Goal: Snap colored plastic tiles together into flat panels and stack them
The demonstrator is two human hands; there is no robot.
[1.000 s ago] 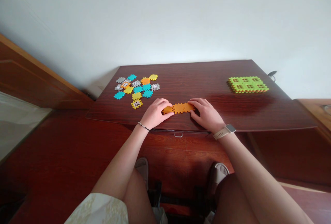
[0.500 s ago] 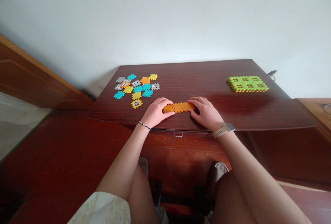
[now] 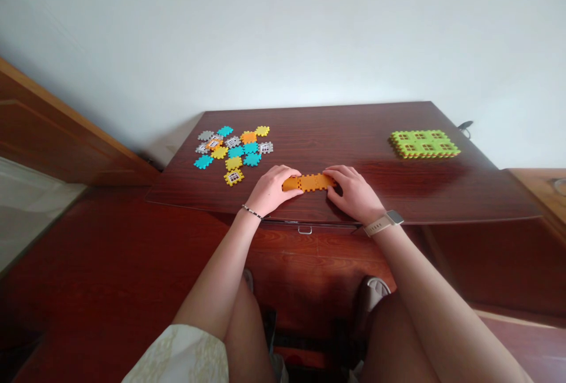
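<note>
A row of orange interlocking tiles (image 3: pixel 312 182) with notched edges lies between my hands near the front of the table. My left hand (image 3: pixel 275 188) is closed on the left end tile, fingers behind and thumb in front. On the other end, my right hand (image 3: pixel 352 193) grips the right tile in the same way, partly covering it. The left tile looks tilted against the middle one. To the left of my hands lies a loose spread of tiles in teal, yellow, grey and orange, including a yellow window tile (image 3: pixel 234 177) and a teal tile (image 3: pixel 252 159).
A stack of green window panels (image 3: pixel 425 144) sits at the right of the dark wooden table (image 3: pixel 327 129). Behind it rises a white wall (image 3: pixel 309 29). A drawer handle (image 3: pixel 305 230) shows below the table's front edge.
My left hand has moved slightly right along with the left end of the orange row, which looks a little shorter. My right hand stays nearly in place.
</note>
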